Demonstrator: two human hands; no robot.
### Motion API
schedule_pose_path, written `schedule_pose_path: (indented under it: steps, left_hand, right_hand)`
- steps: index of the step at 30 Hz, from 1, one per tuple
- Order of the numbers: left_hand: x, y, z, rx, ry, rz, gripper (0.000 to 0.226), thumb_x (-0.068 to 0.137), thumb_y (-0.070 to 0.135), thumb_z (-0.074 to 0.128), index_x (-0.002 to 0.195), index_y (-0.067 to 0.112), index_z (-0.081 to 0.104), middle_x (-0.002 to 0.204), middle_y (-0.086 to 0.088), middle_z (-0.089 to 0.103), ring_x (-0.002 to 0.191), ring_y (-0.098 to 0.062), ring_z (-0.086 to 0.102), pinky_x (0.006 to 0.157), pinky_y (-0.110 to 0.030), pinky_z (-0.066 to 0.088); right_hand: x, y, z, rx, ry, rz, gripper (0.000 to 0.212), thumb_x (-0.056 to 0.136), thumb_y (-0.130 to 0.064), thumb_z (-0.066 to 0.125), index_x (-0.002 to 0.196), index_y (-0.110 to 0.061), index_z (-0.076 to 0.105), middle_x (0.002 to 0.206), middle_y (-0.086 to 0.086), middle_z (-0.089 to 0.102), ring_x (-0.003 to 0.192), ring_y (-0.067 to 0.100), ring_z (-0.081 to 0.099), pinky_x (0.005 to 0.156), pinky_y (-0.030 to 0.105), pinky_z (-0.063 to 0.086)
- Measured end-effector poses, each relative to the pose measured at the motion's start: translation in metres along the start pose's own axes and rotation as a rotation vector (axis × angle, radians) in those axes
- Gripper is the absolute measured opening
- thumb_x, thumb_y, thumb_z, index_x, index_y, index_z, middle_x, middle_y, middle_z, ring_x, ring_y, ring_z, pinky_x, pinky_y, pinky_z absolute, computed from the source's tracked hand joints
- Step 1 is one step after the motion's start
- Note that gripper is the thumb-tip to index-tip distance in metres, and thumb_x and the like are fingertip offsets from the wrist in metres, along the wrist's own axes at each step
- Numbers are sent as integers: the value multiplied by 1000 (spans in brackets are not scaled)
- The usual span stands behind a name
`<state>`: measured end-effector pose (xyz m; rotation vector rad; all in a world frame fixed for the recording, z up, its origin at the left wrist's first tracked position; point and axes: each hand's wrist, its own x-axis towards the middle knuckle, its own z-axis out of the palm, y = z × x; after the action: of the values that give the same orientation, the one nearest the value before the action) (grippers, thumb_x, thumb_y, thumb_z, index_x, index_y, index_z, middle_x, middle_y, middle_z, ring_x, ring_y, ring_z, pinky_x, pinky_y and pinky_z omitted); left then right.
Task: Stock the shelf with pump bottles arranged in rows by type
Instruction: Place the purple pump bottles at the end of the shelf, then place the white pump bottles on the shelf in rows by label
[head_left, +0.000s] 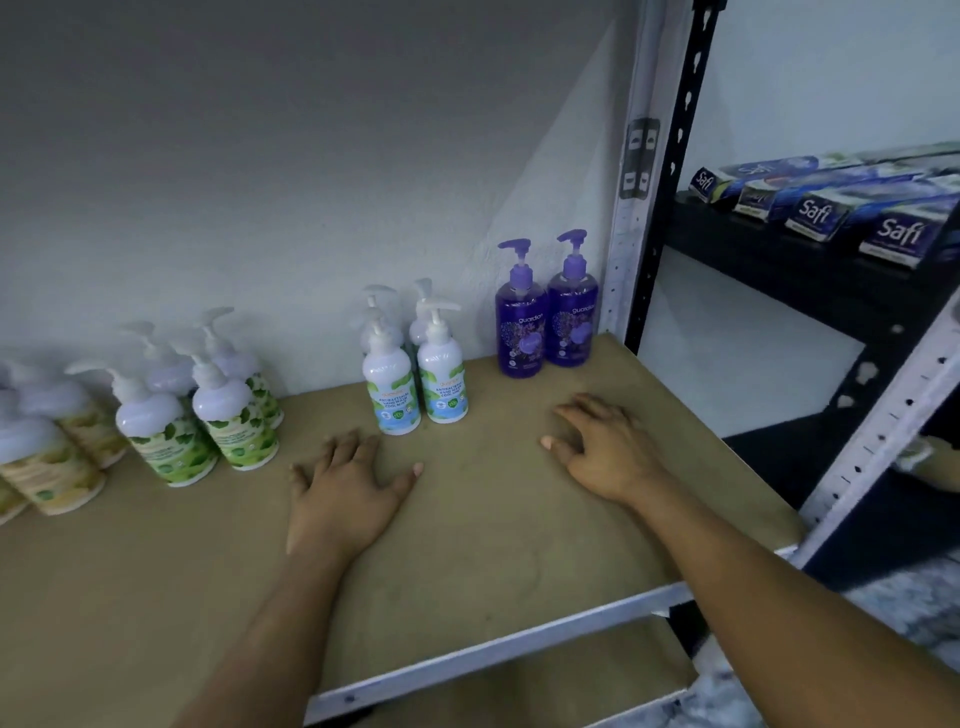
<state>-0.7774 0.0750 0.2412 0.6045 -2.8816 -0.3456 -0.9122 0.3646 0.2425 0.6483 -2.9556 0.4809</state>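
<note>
On shelf (493, 545), grouped pump bottles (390, 387)

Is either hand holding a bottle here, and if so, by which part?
Nothing is held. The left hand and right hand both rest palm-down on the shelf board, apart from the bottles.

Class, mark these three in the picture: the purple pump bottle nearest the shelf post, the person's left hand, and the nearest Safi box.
purple pump bottle (571, 325): head view, on its label.
left hand (345, 496): head view, back of the hand.
Safi box (901, 234): head view, on its printed end face.
</note>
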Motion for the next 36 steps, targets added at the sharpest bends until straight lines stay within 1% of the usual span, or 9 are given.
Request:
schedule_pose_path:
  steps: [7,13,18,21,24,26,28,30,36]
  left_hand:
    - [-37,-1,-8,-16,-48,82,64,97,62,36,150,26,41,164,1,27,153,-19,18,121,-54,16]
    - [-105,9,-22,-16,-129,126,65,98,64,32,153,29,35,167,4,20,154,-19,11,122,-55,10]
    - [-162,30,-22,-23,-149,167,67,96,70,30,153,34,33,166,6,19,155,-21,9,121,-59,6]
    - [-200,44,-18,-131,-125,194,66,96,71,31,151,37,36,164,11,24,154,-18,11,121,-56,5]
    - [-238,53,-12,-258,-93,262,69,90,75,32,147,38,42,160,15,33,153,-14,13,122,-54,5]
    - [-261,60,-9,-392,-147,287,74,84,75,37,146,37,45,159,11,36,153,-14,15,123,-54,13]
    - [-280,71,-11,-494,-231,304,66,89,65,52,146,32,48,154,0,46,146,-21,36,119,-49,30]
    - [-293,83,-13,-482,-273,380,55,96,47,61,145,27,50,149,-3,52,133,-25,51,114,-38,37]
    - [-341,145,-5,-424,-389,607,46,99,39,60,143,29,53,145,8,53,133,-11,47,104,-23,36]
  right_hand:
    - [-66,-13,-11,-89,-82,-12,66,97,-66,33,154,-32,33,164,-1,22,151,18,17,122,41,10]
    - [-129,-15,-26,-125,-109,68,69,97,-66,30,154,-27,30,164,4,22,151,23,18,122,44,14]
    - [-187,-12,-44,-77,-152,73,73,99,-60,39,157,-21,20,164,8,22,150,26,19,121,43,20]
    - [-229,-10,-54,28,-177,56,75,99,-54,47,158,-19,17,164,4,19,150,23,21,119,40,26]
    - [-276,-2,-54,97,-194,53,80,95,-59,49,159,-27,13,165,-1,19,147,23,29,115,45,34]
    - [-313,7,-52,112,-186,75,81,94,-61,49,159,-29,12,164,-1,22,145,24,34,113,45,38]
    - [-356,18,-50,139,-185,129,80,95,-58,52,159,-28,14,162,1,27,142,25,38,111,43,39]
    - [-400,32,-46,166,-176,195,79,96,-55,54,158,-27,17,160,3,30,141,25,39,111,42,39]
    - [-522,74,-31,239,-194,403,81,94,-54,58,158,-27,17,161,1,27,143,22,35,113,41,38]
